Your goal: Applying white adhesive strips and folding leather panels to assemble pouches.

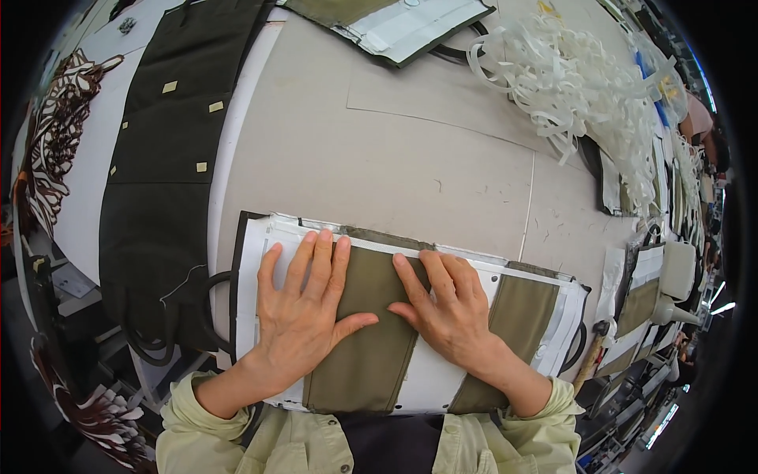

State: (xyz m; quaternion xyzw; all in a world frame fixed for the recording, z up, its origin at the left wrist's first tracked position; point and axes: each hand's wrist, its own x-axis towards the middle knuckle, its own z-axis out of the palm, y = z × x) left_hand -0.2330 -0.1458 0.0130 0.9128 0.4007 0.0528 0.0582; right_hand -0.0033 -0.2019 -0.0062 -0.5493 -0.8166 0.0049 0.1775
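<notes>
A flat bag panel [367, 340] in olive and white lies on the table right in front of me. Dark edging runs along its far side, and black loop handles [215, 312] show at its left and right ends. My left hand [300, 324] rests flat on the panel's left part, fingers stretched toward the far edge and thumb out to the right. On the middle of the panel lies my right hand [456, 316], its fingertips close to the same far edge and its thumb apart. Neither hand grips anything.
A heap of curly white strips [568, 71] covers the far right of the table [379, 166]. Another panel [403, 31] lies at the far edge. Long dark fabric [162, 142] with small beige tabs stretches along the left. A wooden-handled tool [589, 363] and more panels [638, 308] are at right.
</notes>
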